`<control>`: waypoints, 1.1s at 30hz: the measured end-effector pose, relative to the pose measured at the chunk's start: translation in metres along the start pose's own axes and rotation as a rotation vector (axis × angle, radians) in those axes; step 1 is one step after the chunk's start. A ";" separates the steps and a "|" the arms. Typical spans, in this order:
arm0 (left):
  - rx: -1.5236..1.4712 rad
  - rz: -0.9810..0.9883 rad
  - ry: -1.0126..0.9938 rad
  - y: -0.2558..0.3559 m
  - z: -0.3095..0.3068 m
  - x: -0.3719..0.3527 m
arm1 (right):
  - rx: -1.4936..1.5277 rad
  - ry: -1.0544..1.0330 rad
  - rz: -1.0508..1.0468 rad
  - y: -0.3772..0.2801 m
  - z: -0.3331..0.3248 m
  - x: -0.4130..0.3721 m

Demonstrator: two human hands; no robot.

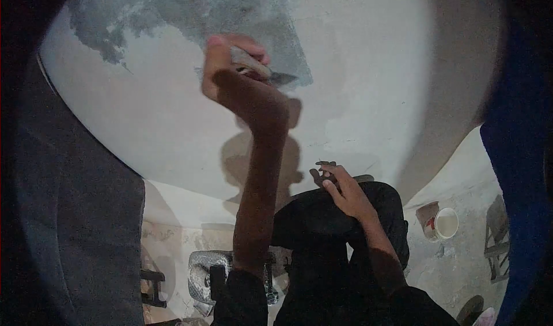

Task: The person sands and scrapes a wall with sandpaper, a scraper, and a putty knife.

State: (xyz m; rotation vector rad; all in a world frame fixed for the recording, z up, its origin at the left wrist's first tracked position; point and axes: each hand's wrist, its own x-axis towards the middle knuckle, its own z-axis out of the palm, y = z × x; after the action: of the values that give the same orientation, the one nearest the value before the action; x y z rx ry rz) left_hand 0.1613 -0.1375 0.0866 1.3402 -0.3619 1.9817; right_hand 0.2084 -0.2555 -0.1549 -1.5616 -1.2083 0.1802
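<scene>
My left hand (222, 67) is raised in front of the pale wall (357, 90), its fingers wrapped round the handle of a trowel (282, 78). The dark blade shows to the right of the fist, at the lower edge of a patch of wet grey plaster (242, 15). Most of the handle is hidden by the fingers, and the hand is slightly blurred. Lower down, my right hand (348, 196) hovers above my dark-clothed knee, close to the wall's bottom. Its fingers are partly bent and apart, with nothing seen in them.
Dark grey cloth (80, 199) hangs at the left and blue cloth (524, 153) at the right. A white bucket (446, 223) stands on the stained floor (426, 268) at the right. A silvery patterned object (201, 274) lies beside my left arm. Shadows of my head and arm fall on the wall.
</scene>
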 end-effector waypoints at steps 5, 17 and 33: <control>-0.064 -0.096 -0.091 -0.001 -0.010 0.003 | 0.014 0.005 -0.021 0.001 -0.001 0.000; 0.058 0.029 -0.045 0.004 -0.006 0.001 | -0.031 -0.070 0.015 -0.001 0.003 -0.003; 0.487 -0.280 -0.495 0.057 -0.144 -0.235 | 0.834 -0.401 0.547 0.031 0.038 -0.030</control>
State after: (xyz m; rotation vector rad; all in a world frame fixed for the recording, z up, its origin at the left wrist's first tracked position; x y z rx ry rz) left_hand 0.0722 -0.1879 -0.1756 2.0700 0.1002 1.5390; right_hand 0.1878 -0.2498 -0.2083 -1.0761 -0.7852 1.2358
